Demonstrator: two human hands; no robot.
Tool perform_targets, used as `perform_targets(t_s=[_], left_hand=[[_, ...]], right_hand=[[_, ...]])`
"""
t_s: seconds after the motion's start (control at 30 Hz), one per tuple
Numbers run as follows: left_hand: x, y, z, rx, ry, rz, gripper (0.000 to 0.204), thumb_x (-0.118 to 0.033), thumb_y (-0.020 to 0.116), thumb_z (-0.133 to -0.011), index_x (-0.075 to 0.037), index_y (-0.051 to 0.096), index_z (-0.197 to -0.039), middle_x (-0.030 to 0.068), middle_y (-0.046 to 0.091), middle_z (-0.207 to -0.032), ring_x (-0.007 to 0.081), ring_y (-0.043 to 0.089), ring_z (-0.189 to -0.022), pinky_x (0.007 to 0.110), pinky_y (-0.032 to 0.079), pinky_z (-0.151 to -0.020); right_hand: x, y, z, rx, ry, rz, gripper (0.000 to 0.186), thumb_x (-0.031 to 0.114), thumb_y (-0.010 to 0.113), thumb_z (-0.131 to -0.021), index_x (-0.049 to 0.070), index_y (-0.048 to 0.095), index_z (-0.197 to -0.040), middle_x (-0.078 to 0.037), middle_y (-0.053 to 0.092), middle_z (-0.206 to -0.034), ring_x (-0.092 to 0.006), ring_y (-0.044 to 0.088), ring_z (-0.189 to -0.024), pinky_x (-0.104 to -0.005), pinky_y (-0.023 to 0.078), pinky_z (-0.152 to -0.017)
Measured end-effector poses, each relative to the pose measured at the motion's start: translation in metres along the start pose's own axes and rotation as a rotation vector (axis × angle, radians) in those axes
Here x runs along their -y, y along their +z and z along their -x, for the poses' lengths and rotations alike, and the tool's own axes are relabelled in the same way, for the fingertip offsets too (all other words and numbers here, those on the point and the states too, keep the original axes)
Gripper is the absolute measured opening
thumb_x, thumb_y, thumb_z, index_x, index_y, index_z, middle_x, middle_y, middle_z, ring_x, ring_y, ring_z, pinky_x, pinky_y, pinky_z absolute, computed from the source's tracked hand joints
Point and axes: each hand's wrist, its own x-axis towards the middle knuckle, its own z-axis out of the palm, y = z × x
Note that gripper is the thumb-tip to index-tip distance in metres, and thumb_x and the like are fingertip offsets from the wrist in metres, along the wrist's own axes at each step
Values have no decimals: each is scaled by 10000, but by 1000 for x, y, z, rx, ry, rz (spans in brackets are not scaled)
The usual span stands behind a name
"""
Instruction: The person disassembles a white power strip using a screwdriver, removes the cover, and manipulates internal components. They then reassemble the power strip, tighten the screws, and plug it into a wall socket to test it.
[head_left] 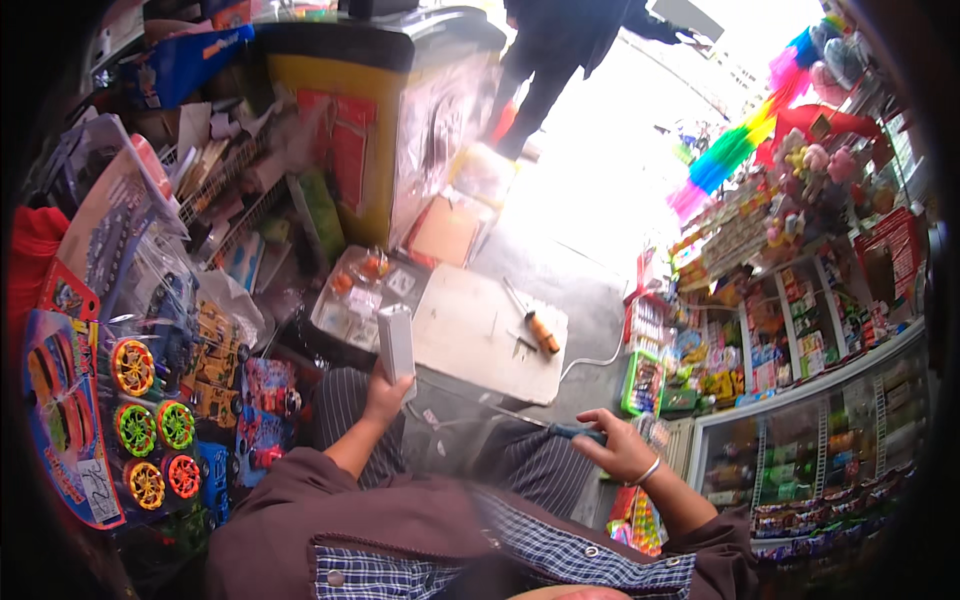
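My left hand [386, 396] grips the lower end of a long white box-shaped device [396, 340], held upright above my lap. In my right hand [624, 448], which wears a bracelet at the wrist, is a screwdriver [570, 432] with a dark blue handle. Its long thin shaft points left, toward the white device, and its tip lies apart from my left fingers as far as I can tell. Beyond my knees is a pale board [470, 340], where a second screwdriver [541, 332] with an orange-brown handle lies.
Left of the board stands a tray [325, 318] of small parts in bags. Packaged toys [140, 430] crowd my left side. A glass-fronted drinks cabinet [810, 440] and shelves of packets [790, 320] line the right. A white cable [600, 362] runs past the board. A person [560, 50] stands at the far side.
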Motion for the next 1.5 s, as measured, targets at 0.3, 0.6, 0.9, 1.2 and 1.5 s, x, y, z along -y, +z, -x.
perform_targets(t_s=[0.3, 0.6, 0.9, 1.2, 1.5], left_hand=[[8, -7, -1, 35, 170, -192, 383, -63, 630, -783, -28, 500, -1142, 61, 585, -977, 157, 598, -887, 316, 496, -805], [-1, -3, 2, 45, 136, -245, 398, -97, 650, -768, -30, 506, -1133, 60, 572, -992, 170, 563, -931, 330, 468, -844], [-2, -4, 4, 83, 86, -273, 421, -110, 660, -761, -20, 513, -1146, 92, 596, -1032, 197, 582, -951, 336, 465, -856], [1, -3, 5, 58, 168, -272, 448, -137, 663, -767, -30, 515, -1176, 99, 605, -1034, 203, 593, -952, 342, 470, -861], [-12, 1, 7, 64, 59, -365, 455, -154, 652, -776, -16, 495, -1180, 112, 589, -1032, 206, 582, -957, 352, 469, -854]], right_hand=[[-6, 3, 3, 103, 145, -149, 326, 325, 670, -868, 41, 619, -1019, -150, 664, -873, -241, 652, -811, -343, 507, -725], [-7, 8, 21, -78, -189, 256, 293, 285, 662, -852, 84, 630, -1062, -141, 672, -885, -320, 648, -789, -377, 517, -706], [-18, 18, 19, -12, -69, -1, 341, 325, 677, -853, 86, 642, -1093, -118, 678, -941, -215, 660, -788, -324, 507, -722], [-25, 16, 6, 275, 615, -722, 334, 338, 662, -875, 47, 631, -1036, -25, 620, -750, -180, 629, -680, -339, 499, -587], [-8, 21, 25, -116, -289, 313, 292, 205, 727, -767, 127, 638, -1034, -106, 673, -932, -289, 663, -826, -367, 533, -709]])
